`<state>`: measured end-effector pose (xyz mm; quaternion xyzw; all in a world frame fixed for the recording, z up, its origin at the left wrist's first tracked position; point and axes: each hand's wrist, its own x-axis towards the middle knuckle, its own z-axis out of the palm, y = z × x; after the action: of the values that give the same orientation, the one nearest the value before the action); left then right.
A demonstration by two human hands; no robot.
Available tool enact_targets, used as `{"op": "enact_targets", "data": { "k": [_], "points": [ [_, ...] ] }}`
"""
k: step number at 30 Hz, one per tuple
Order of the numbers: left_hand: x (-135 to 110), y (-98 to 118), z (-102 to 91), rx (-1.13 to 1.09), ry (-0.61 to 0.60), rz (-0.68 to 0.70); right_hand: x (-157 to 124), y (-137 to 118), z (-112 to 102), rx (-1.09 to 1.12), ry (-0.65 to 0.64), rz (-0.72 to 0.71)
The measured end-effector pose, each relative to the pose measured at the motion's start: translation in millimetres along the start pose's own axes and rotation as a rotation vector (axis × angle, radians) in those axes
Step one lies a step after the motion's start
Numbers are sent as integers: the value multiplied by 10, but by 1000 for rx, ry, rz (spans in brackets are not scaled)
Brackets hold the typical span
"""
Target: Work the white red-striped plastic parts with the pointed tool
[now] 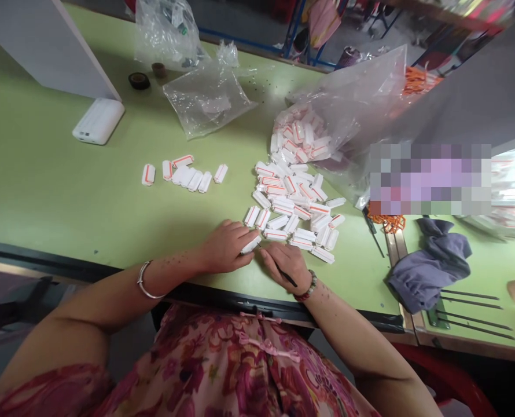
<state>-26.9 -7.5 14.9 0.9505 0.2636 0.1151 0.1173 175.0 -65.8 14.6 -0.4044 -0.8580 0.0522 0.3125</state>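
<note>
My left hand is closed on a small white plastic piece, holding it low over the table near its front edge. Just to the right, my right hand grips a slim black tool that looks like tweezers. Its tip points toward the white piece; whether it touches is too small to tell. Beyond my hands lies a loose pile of white plastic pieces, many with an orange-red stripe. Farther left sits a smaller group of the same pieces.
An open clear bag spills more pieces behind the pile. A flat plastic bag, black tape roll and white box-shaped device lie farther back. At right are a grey cloth, orange parts and dark rods.
</note>
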Motion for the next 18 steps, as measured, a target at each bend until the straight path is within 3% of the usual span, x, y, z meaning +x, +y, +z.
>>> {"op": "enact_targets", "data": {
  "k": [9,18],
  "points": [
    [9,-6,-2,-100,-35,-87,4,-9,-19,95,18,-8],
    [-14,-84,-44,-485,79,-187,-41,26,-63,184,104,28]
  ]
}}
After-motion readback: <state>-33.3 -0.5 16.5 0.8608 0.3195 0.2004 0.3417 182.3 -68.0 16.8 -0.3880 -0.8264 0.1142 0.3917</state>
